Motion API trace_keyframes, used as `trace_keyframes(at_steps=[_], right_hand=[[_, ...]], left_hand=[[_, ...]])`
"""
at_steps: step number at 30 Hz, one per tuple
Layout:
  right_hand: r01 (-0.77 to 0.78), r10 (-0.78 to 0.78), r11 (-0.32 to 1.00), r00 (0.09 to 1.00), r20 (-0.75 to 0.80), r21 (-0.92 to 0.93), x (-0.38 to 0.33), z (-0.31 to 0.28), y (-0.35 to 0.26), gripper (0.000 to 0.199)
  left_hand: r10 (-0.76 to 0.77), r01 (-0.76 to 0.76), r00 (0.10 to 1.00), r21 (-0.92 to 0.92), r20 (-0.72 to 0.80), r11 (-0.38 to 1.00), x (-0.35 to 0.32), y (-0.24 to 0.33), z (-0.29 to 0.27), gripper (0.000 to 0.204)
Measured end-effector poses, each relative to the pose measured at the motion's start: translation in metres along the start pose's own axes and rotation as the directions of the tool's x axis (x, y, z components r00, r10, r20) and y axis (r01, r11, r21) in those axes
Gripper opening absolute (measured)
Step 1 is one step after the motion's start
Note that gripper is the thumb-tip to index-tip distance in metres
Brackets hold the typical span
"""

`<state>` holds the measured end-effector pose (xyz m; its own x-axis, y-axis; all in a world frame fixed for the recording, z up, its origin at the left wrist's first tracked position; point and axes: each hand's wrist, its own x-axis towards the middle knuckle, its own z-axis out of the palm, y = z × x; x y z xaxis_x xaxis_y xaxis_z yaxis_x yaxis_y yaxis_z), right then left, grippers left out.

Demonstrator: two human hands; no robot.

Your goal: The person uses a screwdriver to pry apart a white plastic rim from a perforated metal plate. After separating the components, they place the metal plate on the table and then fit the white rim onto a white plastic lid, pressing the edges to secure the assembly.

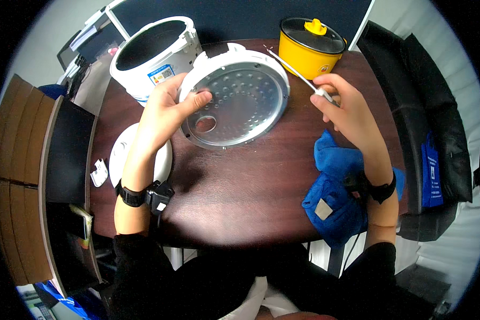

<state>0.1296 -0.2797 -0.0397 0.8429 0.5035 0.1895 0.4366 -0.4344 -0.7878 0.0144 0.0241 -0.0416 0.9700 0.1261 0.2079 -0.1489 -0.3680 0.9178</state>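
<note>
My left hand (166, 113) grips the left edge of a round rice cooker lid (245, 101), its thumb on the dimpled metal inner plate. That plate faces me, tilted, with a round hole at its lower left. In my right hand (348, 111) is a screwdriver (295, 71) with a pale handle, closed in the fingers. Its thin shaft points up and left, the tip apart from the lid's right rim. Under my left forearm lies a white round cover (164, 162), partly hidden by the arm. A small white plastic piece (99, 173) rests beside it.
The white rice cooker body (144, 80) stands open at the back left. A yellow pot (304, 61) with a dark lid is at the back right. Blue cloth (330, 197) lies bunched by my right forearm. Cardboard boxes (17, 160) line the left; a black chair (410, 106) is right.
</note>
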Motion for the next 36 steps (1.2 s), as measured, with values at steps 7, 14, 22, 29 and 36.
trace_keyframes(at_steps=[7, 14, 22, 29, 36], right_hand=[[-0.291, 0.285, 0.956, 0.950, 0.124, 0.035, -0.008, -0.003, 0.055, 0.034], [-0.479, 0.384, 0.858, 0.837, 0.389, 0.186, -0.006, 0.002, 0.093, 0.039], [-0.527, 0.415, 0.774, 0.841, 0.347, 0.351, -0.002, 0.007, 0.106, 0.040], [-0.444, 0.401, 0.809, 0.896, 0.191, 0.386, 0.005, -0.001, 0.146, 0.035], [-0.395, 0.405, 0.812, 0.911, 0.071, 0.430, 0.004, -0.009, 0.154, 0.029]], left_hand=[[-0.264, 0.237, 0.964, -0.356, -0.028, 0.904, -0.009, -0.021, -0.009, 0.033], [-0.486, 0.455, 0.872, -0.481, 0.068, 0.750, -0.026, -0.061, 0.008, 0.044], [-0.341, 0.353, 0.934, 0.122, -0.108, 0.928, -0.032, -0.064, -0.008, 0.052], [-0.247, 0.149, 0.963, 0.546, 0.109, 0.825, -0.045, -0.042, 0.010, 0.040], [-0.135, -0.024, 0.964, 0.579, 0.230, 0.815, -0.065, -0.019, 0.033, 0.038]])
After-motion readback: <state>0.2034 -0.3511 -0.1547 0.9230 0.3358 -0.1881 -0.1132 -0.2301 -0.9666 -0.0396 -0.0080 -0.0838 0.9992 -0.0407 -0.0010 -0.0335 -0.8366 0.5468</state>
